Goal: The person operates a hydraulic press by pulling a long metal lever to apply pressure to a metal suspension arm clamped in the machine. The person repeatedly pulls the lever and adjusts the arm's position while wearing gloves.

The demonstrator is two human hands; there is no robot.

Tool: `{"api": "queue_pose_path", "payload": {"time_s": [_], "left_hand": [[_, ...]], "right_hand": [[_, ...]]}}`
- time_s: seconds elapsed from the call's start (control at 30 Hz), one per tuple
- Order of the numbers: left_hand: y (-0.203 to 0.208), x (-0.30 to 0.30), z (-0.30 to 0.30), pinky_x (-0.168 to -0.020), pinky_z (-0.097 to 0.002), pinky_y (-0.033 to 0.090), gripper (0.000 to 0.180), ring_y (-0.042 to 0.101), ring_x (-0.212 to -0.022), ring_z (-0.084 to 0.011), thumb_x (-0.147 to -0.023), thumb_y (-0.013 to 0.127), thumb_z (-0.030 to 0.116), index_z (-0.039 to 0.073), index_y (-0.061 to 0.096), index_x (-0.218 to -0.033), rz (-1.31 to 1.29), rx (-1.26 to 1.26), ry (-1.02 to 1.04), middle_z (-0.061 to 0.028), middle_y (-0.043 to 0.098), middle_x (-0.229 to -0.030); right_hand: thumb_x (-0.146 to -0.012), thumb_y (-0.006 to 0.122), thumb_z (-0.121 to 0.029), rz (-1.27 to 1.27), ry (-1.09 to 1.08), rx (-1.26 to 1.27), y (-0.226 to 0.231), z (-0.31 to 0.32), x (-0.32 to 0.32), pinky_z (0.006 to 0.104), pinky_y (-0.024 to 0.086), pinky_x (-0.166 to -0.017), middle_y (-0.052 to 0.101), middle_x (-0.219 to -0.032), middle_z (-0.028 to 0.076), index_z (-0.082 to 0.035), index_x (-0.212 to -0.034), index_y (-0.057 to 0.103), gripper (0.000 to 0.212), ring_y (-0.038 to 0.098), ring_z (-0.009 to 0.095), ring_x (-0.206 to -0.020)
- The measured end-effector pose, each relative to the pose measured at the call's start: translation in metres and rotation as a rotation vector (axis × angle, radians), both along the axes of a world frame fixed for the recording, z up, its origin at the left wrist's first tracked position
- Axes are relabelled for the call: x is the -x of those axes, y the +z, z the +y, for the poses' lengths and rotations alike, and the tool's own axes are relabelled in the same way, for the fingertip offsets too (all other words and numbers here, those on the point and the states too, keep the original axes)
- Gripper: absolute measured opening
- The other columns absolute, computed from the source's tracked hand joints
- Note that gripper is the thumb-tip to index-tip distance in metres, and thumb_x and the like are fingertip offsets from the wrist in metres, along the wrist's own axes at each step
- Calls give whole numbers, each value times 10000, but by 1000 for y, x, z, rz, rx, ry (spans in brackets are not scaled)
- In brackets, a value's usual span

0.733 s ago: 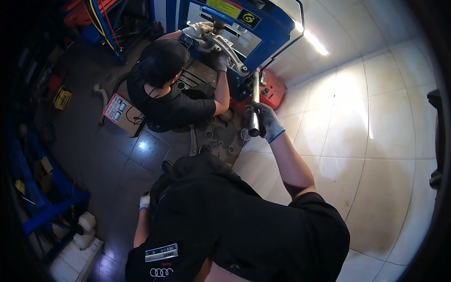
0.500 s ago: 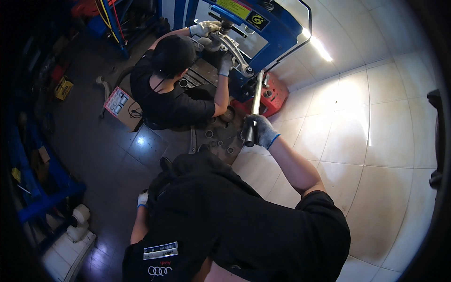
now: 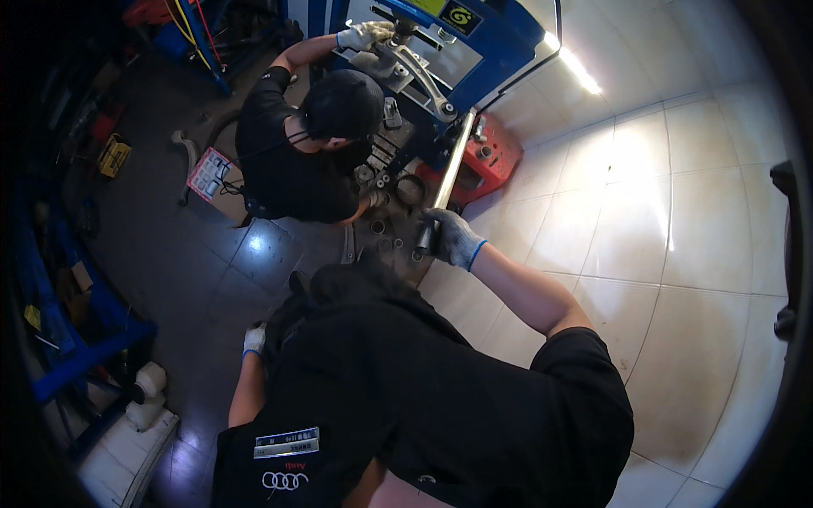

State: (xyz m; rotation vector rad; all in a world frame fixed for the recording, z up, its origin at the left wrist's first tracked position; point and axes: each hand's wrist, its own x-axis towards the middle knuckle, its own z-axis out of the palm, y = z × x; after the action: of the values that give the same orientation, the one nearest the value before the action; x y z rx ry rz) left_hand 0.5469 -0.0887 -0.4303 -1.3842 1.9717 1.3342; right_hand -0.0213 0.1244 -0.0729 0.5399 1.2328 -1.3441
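In a grey glove with a blue cuff, my right hand (image 3: 456, 239) is wrapped round the near end of a long metal pipe (image 3: 453, 161). The pipe slants up and away to a red machine part (image 3: 500, 157) at the foot of a blue press frame (image 3: 508, 55). My left hand (image 3: 255, 339), also gloved, hangs low beside my dark-clothed leg; its fingers are too hidden to read. A metal suspension control arm (image 3: 423, 78) sits in the press under its ram.
A co-worker crouches ahead, one gloved hand (image 3: 364, 35) up by the ram, the other among several metal rings (image 3: 378, 227) on the floor. A cardboard box (image 3: 222, 193) stands left of them. Blue racking (image 3: 93, 351) runs along the left; a tiled wall (image 3: 610, 254) rises on the right.
My right hand has come down and left with the pipe's near end. The co-worker has leaned right and lowered one hand from the control arm to the rings on the floor.
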Motion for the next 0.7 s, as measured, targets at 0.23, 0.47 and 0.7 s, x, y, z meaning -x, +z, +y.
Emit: {"api": "queue_pose_path", "payload": {"time_s": [0.23, 0.47, 0.7], "left_hand": [[5, 5, 0, -936, -398, 493, 434, 653, -1124, -316, -952, 601, 360, 23, 680, -1215, 19, -4, -25, -186, 701, -1189], [13, 11, 2, -905, -416, 501, 446, 659, -1109, -325, -946, 598, 371, 15, 679, -1202, -15, 8, -47, -199, 700, -1180], [36, 26, -1, -883, -431, 505, 441, 665, -1087, -341, -944, 594, 366, 10, 681, -1187, -42, 33, 12, -209, 701, -1167]], "right_hand": [[-978, 540, -471, -111, -227, 108, -8, -8, -21, 470, 541, -743, 667, -806, 40, -107, -991, 638, 377, 660, 219, -764], [-950, 518, -586, -119, -250, 242, 2, 4, -54, 486, 502, -797, 672, -905, 81, -108, -1057, 652, 508, 632, 267, -842], [-948, 610, -458, -31, -379, 541, 54, 12, -18, 383, 546, -716, 659, -828, 69, -55, -1057, 636, 419, 663, 242, -776]]}}
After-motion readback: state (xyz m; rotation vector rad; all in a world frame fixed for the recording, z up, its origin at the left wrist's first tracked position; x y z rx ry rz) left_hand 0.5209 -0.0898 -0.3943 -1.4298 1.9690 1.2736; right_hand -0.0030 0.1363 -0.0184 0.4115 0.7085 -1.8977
